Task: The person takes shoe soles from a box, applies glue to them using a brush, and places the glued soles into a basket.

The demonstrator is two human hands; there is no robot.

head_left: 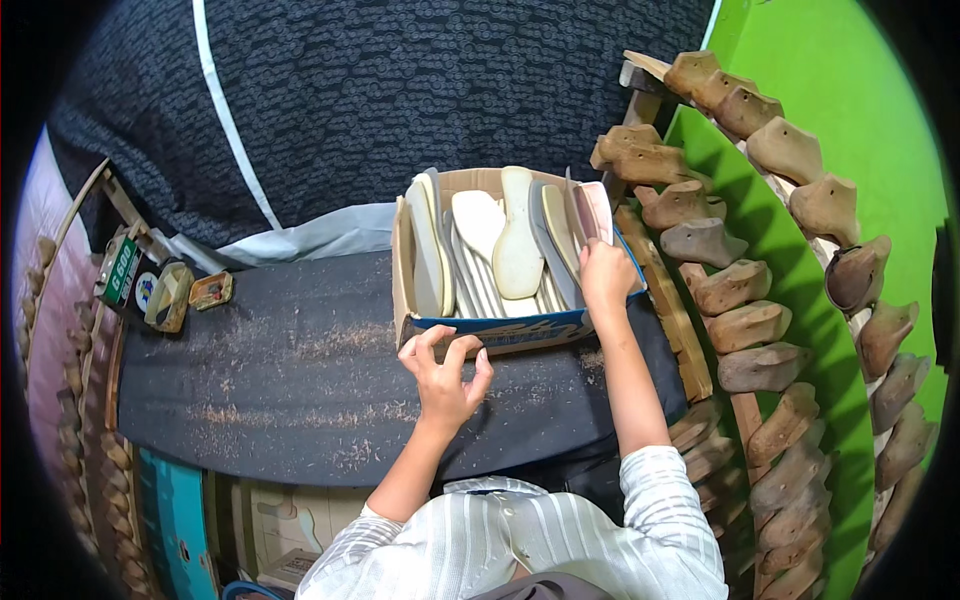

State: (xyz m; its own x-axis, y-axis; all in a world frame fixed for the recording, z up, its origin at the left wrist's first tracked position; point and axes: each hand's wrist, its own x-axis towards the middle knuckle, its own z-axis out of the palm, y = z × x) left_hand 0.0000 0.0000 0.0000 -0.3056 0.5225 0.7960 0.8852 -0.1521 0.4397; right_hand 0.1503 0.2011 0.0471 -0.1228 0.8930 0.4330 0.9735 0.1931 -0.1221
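Observation:
A cardboard box (420, 322) with a blue front edge stands on the dark table, filled with shoe insoles. Grey and cream insoles stand upright at its left and right; a cream insole (517, 240) and a white insole (478, 222) lean over the packed row in the middle. At the box's right end, the fingers of my right hand (608, 278) close on a pinkish insole (595, 208); the fingertips are partly hidden. My left hand (445, 380) hovers by the front left corner of the box, fingers bent and apart, holding nothing.
Wood shavings lie scattered over the dark table cover (250, 350). A small tray (210, 291) and an open container (170, 297) sit at the far left. Racks of wooden shoe lasts (745, 325) crowd the right side; more hang on the left. Dark patterned cloth (430, 90) hangs behind.

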